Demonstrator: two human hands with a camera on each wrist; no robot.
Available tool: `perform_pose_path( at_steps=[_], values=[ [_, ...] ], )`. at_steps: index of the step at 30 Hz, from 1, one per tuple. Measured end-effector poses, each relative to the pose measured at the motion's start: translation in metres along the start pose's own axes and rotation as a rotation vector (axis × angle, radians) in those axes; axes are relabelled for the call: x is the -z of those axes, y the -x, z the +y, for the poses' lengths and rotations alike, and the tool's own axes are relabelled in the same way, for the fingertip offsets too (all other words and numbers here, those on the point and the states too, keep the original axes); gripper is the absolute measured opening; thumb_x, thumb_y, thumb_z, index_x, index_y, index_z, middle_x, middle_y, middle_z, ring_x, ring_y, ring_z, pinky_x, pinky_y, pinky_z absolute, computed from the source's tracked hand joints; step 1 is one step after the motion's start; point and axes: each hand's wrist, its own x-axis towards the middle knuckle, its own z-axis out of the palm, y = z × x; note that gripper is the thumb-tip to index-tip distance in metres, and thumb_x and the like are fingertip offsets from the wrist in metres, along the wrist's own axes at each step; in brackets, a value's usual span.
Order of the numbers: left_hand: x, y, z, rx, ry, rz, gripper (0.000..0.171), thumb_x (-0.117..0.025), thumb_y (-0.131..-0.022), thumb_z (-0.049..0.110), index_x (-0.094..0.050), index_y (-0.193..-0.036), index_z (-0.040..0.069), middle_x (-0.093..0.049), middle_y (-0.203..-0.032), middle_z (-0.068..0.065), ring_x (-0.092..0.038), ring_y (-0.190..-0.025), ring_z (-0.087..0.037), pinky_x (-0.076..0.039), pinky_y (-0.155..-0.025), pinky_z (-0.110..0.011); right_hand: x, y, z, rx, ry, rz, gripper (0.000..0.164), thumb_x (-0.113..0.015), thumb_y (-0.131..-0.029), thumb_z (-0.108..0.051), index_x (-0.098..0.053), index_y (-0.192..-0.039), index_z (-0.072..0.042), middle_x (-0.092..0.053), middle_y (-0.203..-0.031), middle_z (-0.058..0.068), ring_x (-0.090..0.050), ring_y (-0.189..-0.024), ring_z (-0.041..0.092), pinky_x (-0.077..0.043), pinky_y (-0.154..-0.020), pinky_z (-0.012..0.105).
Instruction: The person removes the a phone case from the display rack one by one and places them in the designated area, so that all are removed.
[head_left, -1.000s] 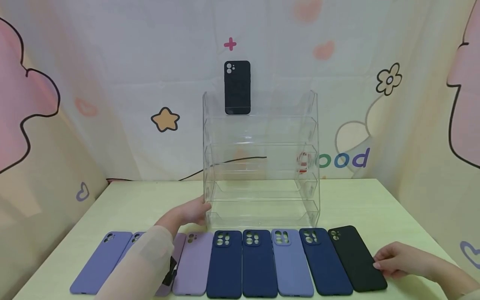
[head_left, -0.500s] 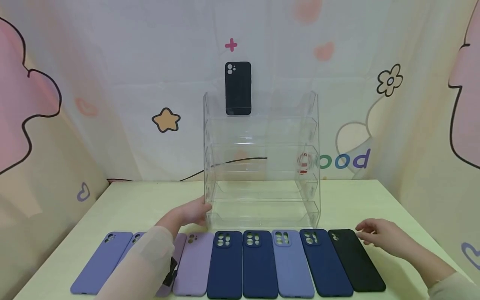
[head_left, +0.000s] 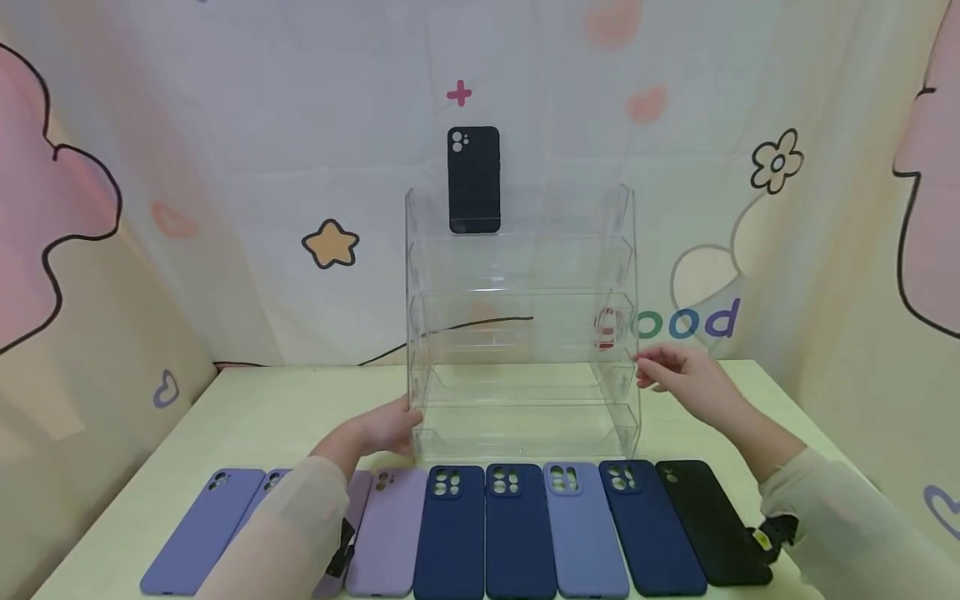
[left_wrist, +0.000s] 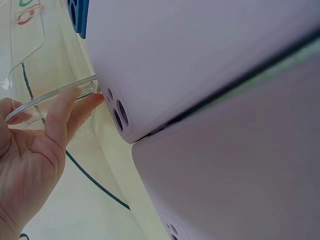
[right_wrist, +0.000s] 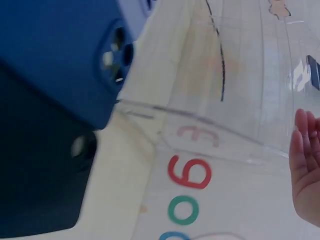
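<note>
A clear tiered acrylic display rack (head_left: 517, 387) stands upright mid-table. My left hand (head_left: 386, 425) grips its lower left side panel; in the left wrist view, thumb and fingers of the left hand (left_wrist: 37, 150) pinch the panel's edge. Beside the rack's right edge is my right hand (head_left: 686, 379), fingers loosely bent and holding nothing; whether it touches the rack I cannot tell. A black phone case (head_left: 474, 179) stands in the top tier, left of centre. Along the front lies a row of phone cases, including a black case (head_left: 712, 525) at the right end and a navy case (head_left: 448, 537).
A light blue case (head_left: 202, 533) lies at the row's left end, and a lilac case (head_left: 386, 533) near my left forearm. My left sleeve covers parts of other cases. Behind the pale table (head_left: 300, 392) hangs a printed curtain (head_left: 225, 275).
My right hand has left the black case at the row's right end and moved up and left to the rack's right edge. The left hand keeps its grip.
</note>
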Motion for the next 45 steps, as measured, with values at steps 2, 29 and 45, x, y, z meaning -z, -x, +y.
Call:
perform_pose_path(
  at_steps=[2,29,45],
  values=[
    [-0.001,0.000,-0.001,-0.003,0.000,-0.001,0.058,-0.027,-0.099,0.011,0.000,-0.150,0.011,-0.031,-0.142,-0.025,-0.041,-0.124,-0.040,-0.039,-0.094,-0.054,-0.002,-0.012,-0.010,0.004,-0.014,0.032,0.032,-0.050,-0.097,-0.022,-0.059,-0.112,0.005,-0.065,-0.091,0.012,-0.062,-0.081,0.012,-0.051,-0.071,0.022],
    [-0.001,0.004,-0.002,0.009,-0.002,0.011,0.058,-0.027,-0.099,0.013,0.000,-0.150,0.010,-0.028,-0.144,-0.026,-0.037,-0.126,-0.041,-0.039,-0.095,-0.055,-0.027,-0.177,-0.121,0.021,-0.194,0.158,0.033,-0.050,-0.097,-0.020,-0.055,-0.123,0.000,-0.061,-0.110,0.013,-0.056,-0.105,0.023,-0.046,-0.089,0.031],
    [-0.001,0.003,-0.001,0.009,0.003,0.019,0.060,-0.029,-0.097,0.010,-0.001,-0.150,0.008,-0.029,-0.142,-0.025,-0.043,-0.115,-0.034,-0.044,-0.088,-0.048,-0.031,-0.219,-0.133,-0.034,-0.161,0.162,0.041,-0.053,-0.095,-0.016,-0.047,-0.133,-0.003,-0.054,-0.127,0.012,-0.057,-0.106,0.025,-0.049,-0.083,0.030]
  ],
)
